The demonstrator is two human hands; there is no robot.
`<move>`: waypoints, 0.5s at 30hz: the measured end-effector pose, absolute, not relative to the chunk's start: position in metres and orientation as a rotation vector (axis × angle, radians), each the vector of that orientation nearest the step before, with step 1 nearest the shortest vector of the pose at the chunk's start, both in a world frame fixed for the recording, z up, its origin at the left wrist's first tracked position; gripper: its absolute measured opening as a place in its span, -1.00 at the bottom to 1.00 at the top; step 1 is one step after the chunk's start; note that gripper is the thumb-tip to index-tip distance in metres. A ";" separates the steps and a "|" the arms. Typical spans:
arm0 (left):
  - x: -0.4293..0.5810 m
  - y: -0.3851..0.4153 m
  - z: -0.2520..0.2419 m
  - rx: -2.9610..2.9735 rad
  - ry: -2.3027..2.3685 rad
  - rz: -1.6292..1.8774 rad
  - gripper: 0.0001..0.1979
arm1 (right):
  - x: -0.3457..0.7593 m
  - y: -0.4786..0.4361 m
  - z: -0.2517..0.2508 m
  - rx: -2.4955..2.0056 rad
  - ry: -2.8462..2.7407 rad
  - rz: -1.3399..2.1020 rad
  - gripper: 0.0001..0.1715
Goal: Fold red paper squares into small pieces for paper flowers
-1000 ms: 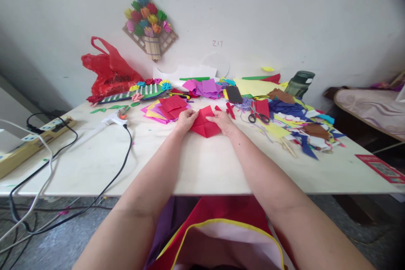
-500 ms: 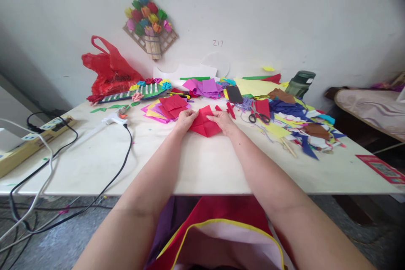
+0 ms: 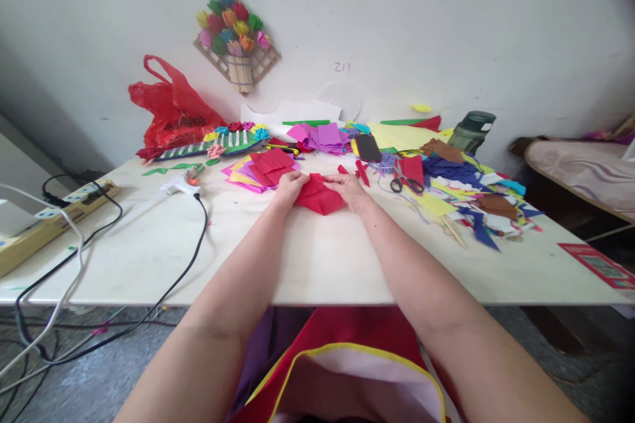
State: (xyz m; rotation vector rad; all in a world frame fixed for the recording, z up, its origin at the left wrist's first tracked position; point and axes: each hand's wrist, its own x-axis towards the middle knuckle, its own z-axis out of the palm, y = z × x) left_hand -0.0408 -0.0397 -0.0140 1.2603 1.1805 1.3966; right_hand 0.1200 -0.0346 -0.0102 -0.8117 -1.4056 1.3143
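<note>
A creased sheet of red paper (image 3: 321,200) is held between my two hands over the middle of the table, its far corner folded down and its near corner pointing toward me. My left hand (image 3: 292,188) pinches the left side near the fold. On the opposite side my right hand (image 3: 348,188) grips the paper between thumb and fingers. Just left of my left hand lies a stack of coloured squares with red sheets (image 3: 272,165) on top. Small red rolled pieces (image 3: 362,172) lie beyond my right hand.
Scissors (image 3: 407,184) and a heap of paper scraps (image 3: 489,201) lie to the right, near a phone (image 3: 368,148) and a green bottle (image 3: 470,130). At left are a glue gun (image 3: 181,186) with its cord, a power strip (image 3: 59,228) and a red bag (image 3: 173,112).
The red paper's far corner, which stood up between my hands, is now folded down toward me. Both hands have stayed almost in place.
</note>
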 end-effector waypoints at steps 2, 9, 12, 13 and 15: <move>-0.041 -0.039 -0.015 1.247 1.168 1.393 -0.79 | 0.121 -0.035 -0.010 -0.807 -1.446 1.292 -0.72; -0.041 -0.037 -0.016 1.208 1.142 1.384 -0.79 | 0.123 -0.035 -0.010 -0.825 -1.536 1.225 -0.73; -0.040 -0.039 -0.015 1.175 1.119 1.387 -0.81 | 0.123 -0.034 -0.010 -0.842 -1.590 1.163 -0.70; -0.040 -0.040 -0.014 1.165 1.113 1.386 -0.82 | 0.123 -0.034 -0.010 -0.851 -1.606 1.150 -0.70; -0.039 -0.040 -0.014 1.144 1.104 1.383 -0.83 | 0.123 -0.035 -0.008 -0.870 -1.627 1.131 -0.70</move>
